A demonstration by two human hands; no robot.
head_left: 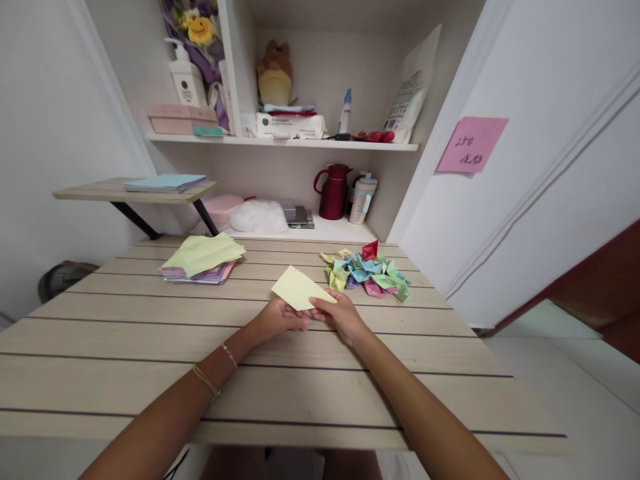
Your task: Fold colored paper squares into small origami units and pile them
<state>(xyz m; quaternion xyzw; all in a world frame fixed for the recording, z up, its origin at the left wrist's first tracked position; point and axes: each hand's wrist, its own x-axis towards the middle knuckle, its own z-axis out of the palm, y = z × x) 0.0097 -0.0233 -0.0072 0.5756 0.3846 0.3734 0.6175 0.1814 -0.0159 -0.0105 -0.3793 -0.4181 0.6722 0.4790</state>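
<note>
A pale yellow sheet of paper (299, 287) is held just above the wooden table (125, 347), near its middle. My left hand (277, 319) pinches the sheet's near edge from the left. My right hand (341, 313) pinches the same edge from the right, and the fingertips of both hands meet under the paper. A stack of coloured paper sheets (203, 262) lies at the far left of the table, with yellow-green sheets on top. A heap of folded paper pieces (369, 272) in several colours sits at the far right, just beyond my right hand.
Behind the table a lower shelf holds a red jug (333, 192), a white cup (363, 198) and a pink box (223, 208). A small side shelf (125, 190) with blue paper juts out at the left. A pink note (471, 144) sticks to the right wall.
</note>
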